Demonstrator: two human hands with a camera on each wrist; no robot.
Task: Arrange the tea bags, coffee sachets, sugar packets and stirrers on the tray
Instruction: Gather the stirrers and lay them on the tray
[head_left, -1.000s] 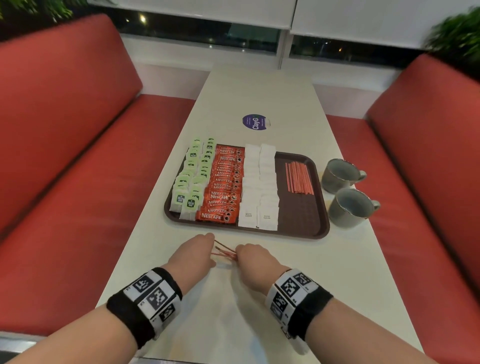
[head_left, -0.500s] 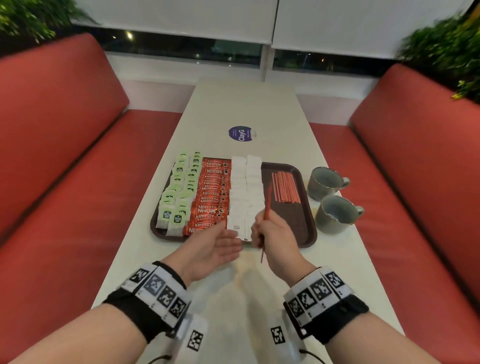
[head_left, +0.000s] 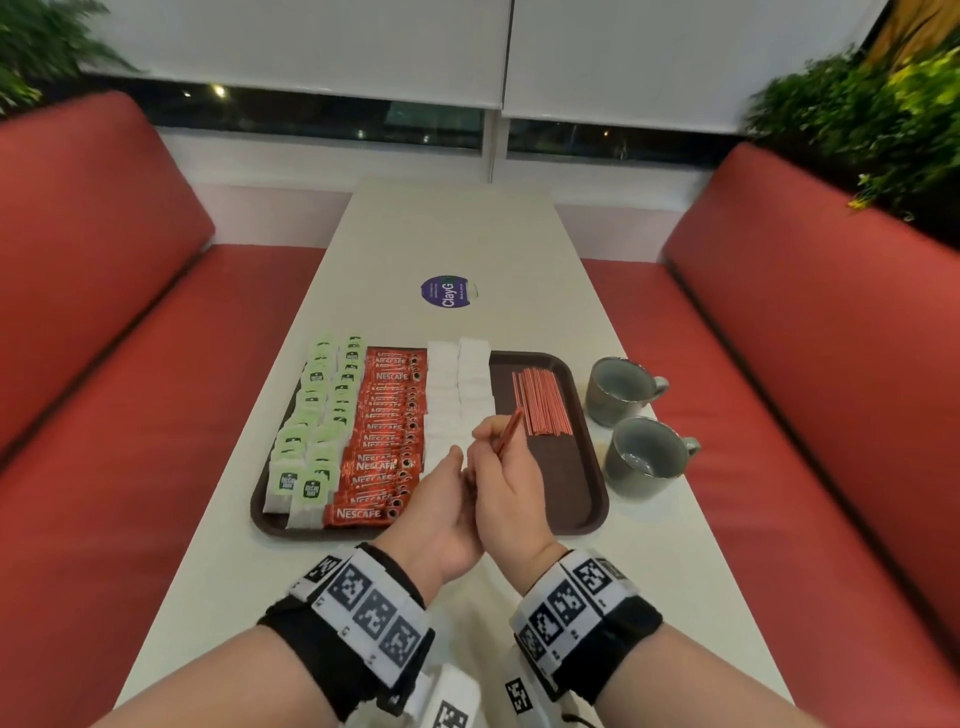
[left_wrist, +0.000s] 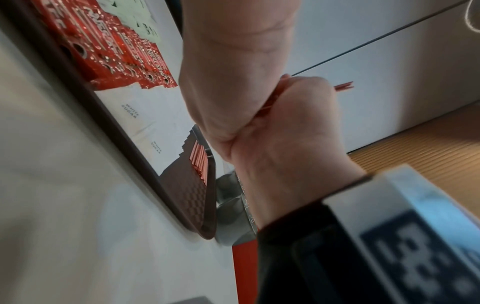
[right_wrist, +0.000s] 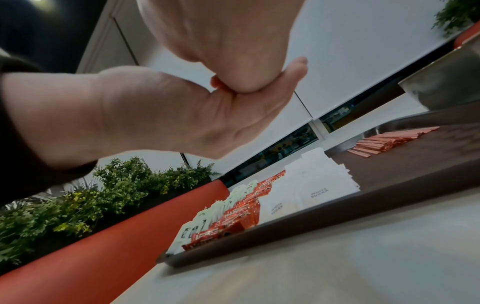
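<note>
— Where were the stirrers seen?

— A few red stirrers were gripped in the curled right hand, at the frame's center above the brown tray; the rest were laid on the tray's right part.

— And the left hand?

— The left hand was held flat with straight fingers, pressed against the right hand, nothing grasped.

— What else was on the tray?

— Tea bags, coffee sachets and sugar packets were ranged left to right. 2 grey mugs were stood on the table, right of the tray.
</note>
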